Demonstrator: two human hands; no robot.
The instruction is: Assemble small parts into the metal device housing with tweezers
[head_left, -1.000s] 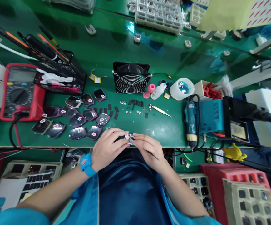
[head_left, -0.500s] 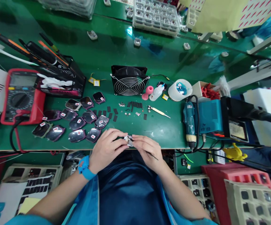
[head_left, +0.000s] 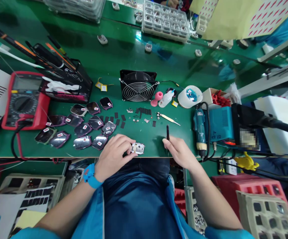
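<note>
My left hand (head_left: 116, 150) pinches a small open watch case (head_left: 137, 148), white and silver with bare inner parts showing, at the bench's front edge. To its right, apart from the case, my right hand (head_left: 180, 151) is closed around a slim black tool (head_left: 168, 132). The tool stands nearly upright, its lower end pointing down at the bench; its exact kind is hard to make out. Beyond both hands lie small black rectangular pads (head_left: 145, 111) in a row and some tiny metal parts (head_left: 135, 119). A cream-handled tool (head_left: 169, 119) rests farther right.
Several dark-faced watch units (head_left: 83, 128) lie left, beside a red multimeter (head_left: 24, 101). A black fan (head_left: 139, 86) stands at the back. Right of it are a dropper bottle (head_left: 167, 98), a white tub (head_left: 190, 101), a teal electric screwdriver (head_left: 200, 129) and a teal box (head_left: 220, 124).
My right hand has left the watch case and moved right, turning the black tool upright. My left hand keeps the case, now more fully visible. The view has shifted slightly.
</note>
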